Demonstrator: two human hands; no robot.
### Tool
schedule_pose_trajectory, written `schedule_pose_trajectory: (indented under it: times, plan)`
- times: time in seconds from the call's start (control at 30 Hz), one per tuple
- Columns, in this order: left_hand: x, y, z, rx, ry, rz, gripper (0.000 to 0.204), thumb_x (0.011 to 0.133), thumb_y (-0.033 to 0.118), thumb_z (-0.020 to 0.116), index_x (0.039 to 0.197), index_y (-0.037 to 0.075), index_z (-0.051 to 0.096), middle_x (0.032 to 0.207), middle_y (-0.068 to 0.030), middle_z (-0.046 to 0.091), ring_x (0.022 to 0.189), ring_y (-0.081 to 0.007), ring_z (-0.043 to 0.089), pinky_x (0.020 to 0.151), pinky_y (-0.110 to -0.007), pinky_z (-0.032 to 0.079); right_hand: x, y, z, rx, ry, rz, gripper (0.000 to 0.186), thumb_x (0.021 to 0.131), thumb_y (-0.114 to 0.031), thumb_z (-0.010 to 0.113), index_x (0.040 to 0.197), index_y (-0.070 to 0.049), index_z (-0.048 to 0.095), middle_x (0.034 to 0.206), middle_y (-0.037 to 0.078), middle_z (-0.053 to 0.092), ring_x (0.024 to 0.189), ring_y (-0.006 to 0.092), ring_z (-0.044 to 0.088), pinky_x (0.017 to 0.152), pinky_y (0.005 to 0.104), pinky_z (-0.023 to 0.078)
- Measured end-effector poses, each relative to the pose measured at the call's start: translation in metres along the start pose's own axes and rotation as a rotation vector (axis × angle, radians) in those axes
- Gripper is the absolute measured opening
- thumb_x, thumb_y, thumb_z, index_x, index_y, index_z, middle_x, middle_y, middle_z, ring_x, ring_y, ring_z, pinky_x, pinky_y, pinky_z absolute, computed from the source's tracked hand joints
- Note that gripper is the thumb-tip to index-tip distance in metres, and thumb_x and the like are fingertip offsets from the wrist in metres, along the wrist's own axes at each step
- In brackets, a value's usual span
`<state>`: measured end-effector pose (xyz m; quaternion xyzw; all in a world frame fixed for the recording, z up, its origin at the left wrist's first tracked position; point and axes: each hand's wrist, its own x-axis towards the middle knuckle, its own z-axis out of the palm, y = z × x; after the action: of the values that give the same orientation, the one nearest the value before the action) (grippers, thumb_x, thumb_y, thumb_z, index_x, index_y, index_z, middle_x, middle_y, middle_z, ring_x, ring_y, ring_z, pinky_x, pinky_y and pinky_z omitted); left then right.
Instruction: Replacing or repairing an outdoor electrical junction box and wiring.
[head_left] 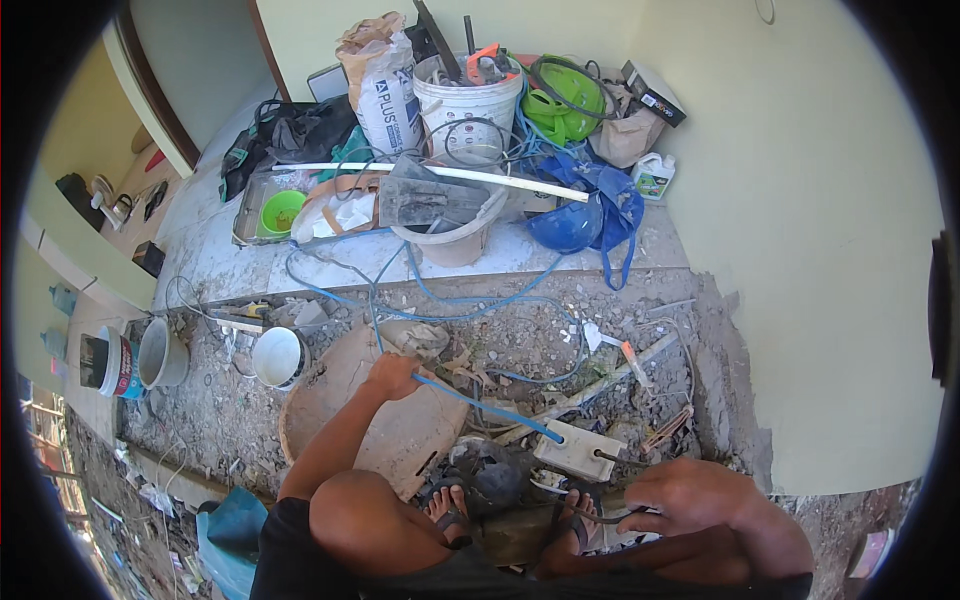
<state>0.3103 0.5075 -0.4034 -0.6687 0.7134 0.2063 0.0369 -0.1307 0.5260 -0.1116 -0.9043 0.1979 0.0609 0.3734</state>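
A blue cable (485, 404) runs taut from my left hand (392, 376) to one end of a cream rectangular box (582, 454). The left fingers are closed around that cable, above a dusty round tray (372, 440). From the box's other end a dark cable (615, 459) comes out toward my right hand (682, 497). My right fingers are curled, with a thin dark cord (605, 519) at their tips. The box sits low between my hands, close above my sandalled feet. My right palm is hidden from view.
Rubble and broken tile cover the ground. Behind, on a tiled ledge, stand a white bucket of tools (470, 105), a cement sack (388, 105), a mortar tub (450, 240) and a blue hard hat (567, 226). Loose blue cable (470, 312) loops across. A white bucket (281, 358) stands left.
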Motion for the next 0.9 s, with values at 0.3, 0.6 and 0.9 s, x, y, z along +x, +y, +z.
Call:
schedule_pose_trajectory:
  times: [0.3, 0.6, 0.9]
  plan:
    - [0.011, 0.009, 0.034, -0.120, 0.104, 0.066, 0.036, 0.082, 0.042, 0.064, 0.073, 0.007, 0.065, 0.075, -0.0165, 0.067, 0.077, -0.0367, 0.063, 0.081, -0.045, 0.045, 0.000, -0.006, -0.004, -0.018, -0.041, 0.050, 0.031, 0.087, -0.035, 0.066, 0.079, -0.007, 0.056, 0.070, 0.011, 0.057, 0.066, 0.0330, 0.060, 0.056, 0.0430, 0.049]
    - [0.002, -0.002, 0.051, -0.114, 0.180, 0.126, 0.030, 0.076, 0.036, 0.073, 0.072, 0.008, 0.064, 0.072, -0.0133, 0.066, 0.081, -0.0357, 0.062, 0.072, -0.047, 0.048, 0.011, -0.002, -0.009, 0.048, -0.182, 0.101, 0.029, 0.091, -0.035, 0.060, 0.088, -0.006, 0.058, 0.080, 0.013, 0.060, 0.080, 0.0352, 0.061, 0.067, 0.0453, 0.049]
    - [0.052, 0.001, -0.062, -0.197, 0.091, 0.246, 0.042, 0.069, 0.028, 0.073, 0.104, 0.006, 0.064, 0.116, -0.0218, 0.059, 0.111, -0.0375, 0.054, 0.095, -0.044, 0.043, 0.024, 0.013, -0.001, 0.036, -0.257, 0.152, 0.034, 0.090, -0.037, 0.061, 0.085, -0.004, 0.059, 0.073, 0.017, 0.061, 0.072, 0.0386, 0.060, 0.063, 0.0477, 0.047]
